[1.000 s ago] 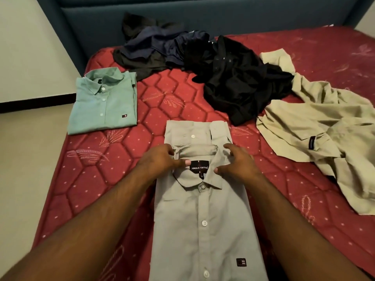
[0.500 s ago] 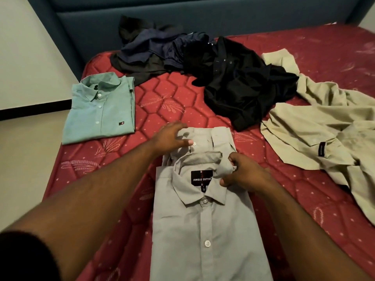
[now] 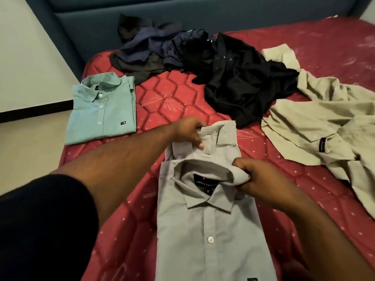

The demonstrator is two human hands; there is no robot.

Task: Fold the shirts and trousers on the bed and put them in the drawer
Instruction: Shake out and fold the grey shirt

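grey shirt (image 3: pixel 207 230) lies flat, near side of green shirt (image 3: pixel 103 110) | left hand (image 3: pixel 187 131) pinches far fold, right hand (image 3: pixel 257 179) grips collar | tip: pull fold over evenly, keep collar flat

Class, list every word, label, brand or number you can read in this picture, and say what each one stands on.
"JUNGLE COTT": black neck label inside the grey shirt collar; the rest is cut off by a fold.
Small tag below that label: too small to read.
Chest tab on the green shirt: a small emblem, no readable text.
Dark tab on the beige garment: lettering blurred.
Dark tab at the grey shirt's bottom edge: unreadable.
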